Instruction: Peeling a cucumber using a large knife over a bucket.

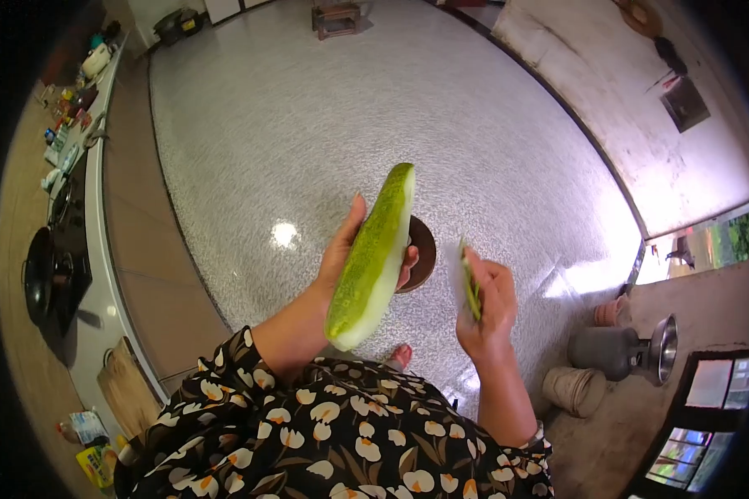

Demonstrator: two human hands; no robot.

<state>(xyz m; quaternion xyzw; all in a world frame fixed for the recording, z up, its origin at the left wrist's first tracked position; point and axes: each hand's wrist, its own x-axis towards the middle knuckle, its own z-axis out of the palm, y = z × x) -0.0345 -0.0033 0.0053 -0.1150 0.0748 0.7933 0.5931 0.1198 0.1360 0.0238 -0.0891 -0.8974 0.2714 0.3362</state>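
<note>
A large, long green gourd-like vegetable (pixel 367 268) lies lengthwise in my left hand (pixel 343 252), whose fingers wrap around its far side. A pale peeled strip runs down its right side, and the rest keeps its green skin. To the right, apart from the vegetable, my right hand (pixel 490 299) is closed around a thin blade-like tool (pixel 459 274) with green peel on it; the tool is blurred, so its exact kind cannot be told. Below the vegetable, a round brown container (pixel 425 256) shows partly on the floor.
A counter (pixel 109 218) with a wok (pixel 39 274) and wooden cutting board (pixel 128 387) runs along the left. At the right stand a gas cylinder (pixel 602 352), a steel bowl (pixel 666 349) and a woven basket (pixel 573 390). A wooden stool (pixel 336 19) stands far ahead.
</note>
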